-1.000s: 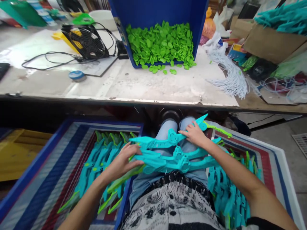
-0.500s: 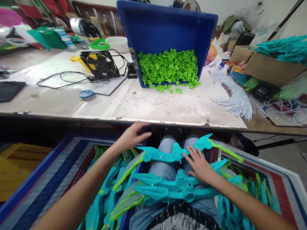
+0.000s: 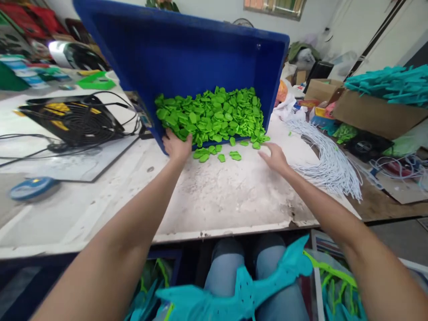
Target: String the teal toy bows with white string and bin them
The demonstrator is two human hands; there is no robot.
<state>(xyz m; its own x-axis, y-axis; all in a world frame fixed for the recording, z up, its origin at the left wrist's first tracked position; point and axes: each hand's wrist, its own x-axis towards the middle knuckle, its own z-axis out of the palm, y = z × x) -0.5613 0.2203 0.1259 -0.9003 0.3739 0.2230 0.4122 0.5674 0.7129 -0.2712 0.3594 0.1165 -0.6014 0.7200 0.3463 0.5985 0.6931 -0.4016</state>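
A blue plastic bin lies tipped on its side, its mouth towards me, with a heap of small flat bright green plastic pieces inside. My left hand is at the heap's front left corner, thumb apart from the fingers; some fingertips are hidden against the pieces and bin edge. Just outside the bin's front right corner, my right hand is held low over the table, thumb and fingers apart, close to loose green pieces. Across my lap lies a turquoise winged plastic part, touched by neither hand.
The worktable has a fan with cables and a blue disc on the left. To the right are a bundle of white strands and a cardboard box topped with turquoise parts. More turquoise parts fill trays beside my legs.
Both hands have moved forward from above my lap to the bin's mouth. My right hand has left the turquoise part. The view has come closer to the bin.
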